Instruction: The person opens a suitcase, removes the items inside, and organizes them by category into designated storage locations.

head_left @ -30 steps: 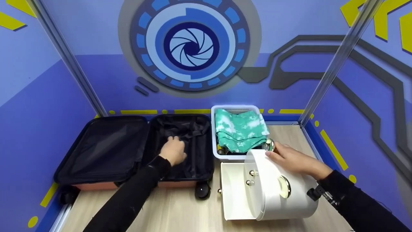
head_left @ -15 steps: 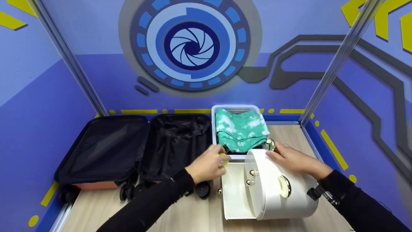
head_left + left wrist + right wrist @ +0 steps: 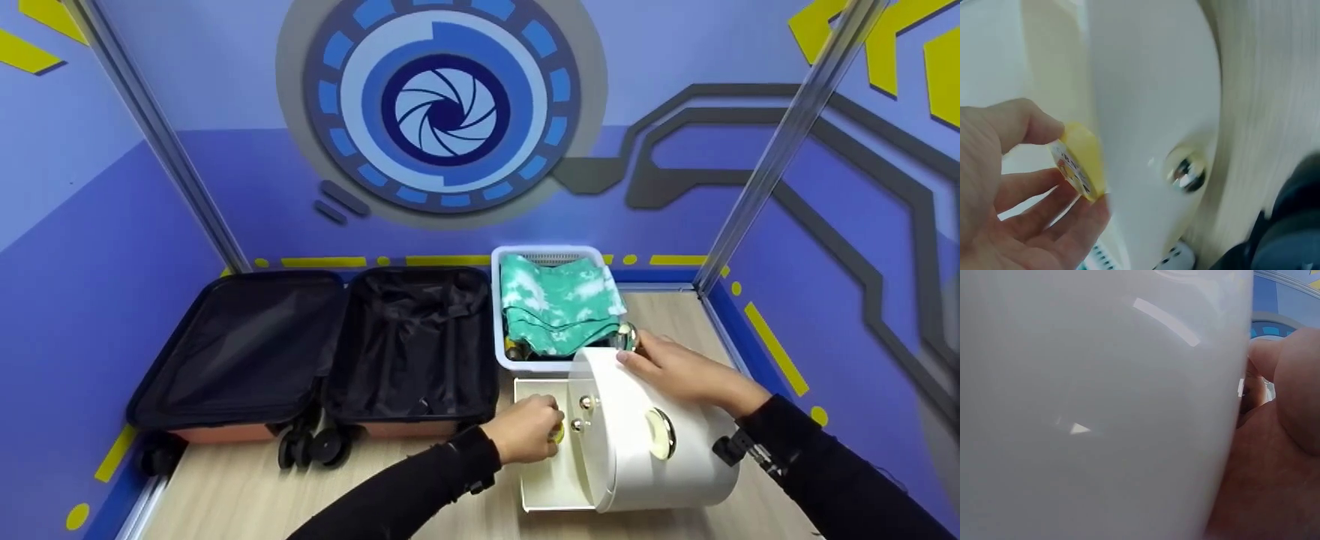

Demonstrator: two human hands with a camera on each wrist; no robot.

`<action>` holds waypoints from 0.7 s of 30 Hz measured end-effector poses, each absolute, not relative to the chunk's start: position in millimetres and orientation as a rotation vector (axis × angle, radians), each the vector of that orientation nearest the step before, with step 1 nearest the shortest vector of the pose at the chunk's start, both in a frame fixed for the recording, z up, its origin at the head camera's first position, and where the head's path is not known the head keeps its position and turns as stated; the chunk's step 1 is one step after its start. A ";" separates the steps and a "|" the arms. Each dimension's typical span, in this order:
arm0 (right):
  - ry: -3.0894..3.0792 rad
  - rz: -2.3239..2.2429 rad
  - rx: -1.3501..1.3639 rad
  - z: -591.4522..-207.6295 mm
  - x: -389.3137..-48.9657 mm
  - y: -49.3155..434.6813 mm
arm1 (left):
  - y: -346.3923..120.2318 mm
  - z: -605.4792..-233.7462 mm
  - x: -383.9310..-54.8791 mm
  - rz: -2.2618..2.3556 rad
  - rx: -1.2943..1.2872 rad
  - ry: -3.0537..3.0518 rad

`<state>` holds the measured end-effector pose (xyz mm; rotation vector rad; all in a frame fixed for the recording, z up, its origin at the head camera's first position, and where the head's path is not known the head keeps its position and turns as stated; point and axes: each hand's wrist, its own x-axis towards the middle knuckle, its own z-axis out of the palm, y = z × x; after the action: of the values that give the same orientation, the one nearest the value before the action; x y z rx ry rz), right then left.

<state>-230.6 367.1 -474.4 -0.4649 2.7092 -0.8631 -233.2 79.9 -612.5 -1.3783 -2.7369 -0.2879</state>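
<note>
My left hand (image 3: 525, 429) is over the pulled-out drawer (image 3: 536, 487) of a white drawer box (image 3: 675, 480). Between thumb and fingertips it pinches a small yellow disc-shaped item (image 3: 1085, 160) with a printed face, close beside the drawer front in the left wrist view. My right hand (image 3: 686, 375) grips the box at its far side, thumb on the white shell and fingers by a shiny round metal ball (image 3: 628, 337). Small metal knobs (image 3: 587, 403) stick out of the box's flat front. In the right wrist view the glossy shell (image 3: 1100, 399) hides most of this hand's fingers.
An open suitcase with black lining (image 3: 409, 352) lies at the left, its other half (image 3: 247, 349) beside it. Behind the box, a white basket (image 3: 517, 366) holds a folded green-and-white cloth (image 3: 559, 300) and darker items beneath. Blue panels enclose the wooden table (image 3: 247, 495).
My left hand has come from the right half of the suitcase, past the basket's front, to the drawer, with the yellow item in its fingers. My right hand stays on the box.
</note>
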 end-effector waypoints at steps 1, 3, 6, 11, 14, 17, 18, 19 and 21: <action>2.704 -0.867 -0.462 -474.1 -230.7 366.9 | 81.5 -616.6 -233.7 -0.280 -1.370 -2.731; 2.696 -0.876 -0.454 -473.4 -230.7 366.8 | 84.7 -624.7 -233.7 -0.264 -1.353 -2.715; 2.687 -0.884 -0.445 -473.0 -230.8 366.3 | 90.3 -637.4 -231.1 -0.213 -1.312 -2.714; 2.681 -0.885 -0.450 -473.6 -230.7 365.5 | 102.2 -652.7 -223.4 -0.117 -1.190 -2.783; 2.695 -0.875 -0.447 -473.7 -230.7 365.8 | 106.7 -654.2 -220.0 -0.069 -1.130 -2.789; 2.701 -0.873 -0.442 -474.2 -230.4 367.0 | 105.4 -652.1 -218.6 -0.029 -1.131 -2.725; 2.703 -0.873 -0.442 -474.3 -230.2 367.3 | 103.6 -651.1 -218.7 -0.036 -1.133 -2.699; 2.704 -0.872 -0.443 -474.4 -230.1 367.3 | 100.8 -649.7 -219.0 -0.051 -1.130 -2.669; 2.709 -0.868 -0.445 -474.2 -229.8 367.5 | 94.0 -645.2 -219.7 -0.124 -1.104 -2.632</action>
<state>-229.8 367.5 -474.2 -0.4450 2.7087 -0.8682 -219.7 94.0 -645.2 -1.1044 -2.6317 -0.1239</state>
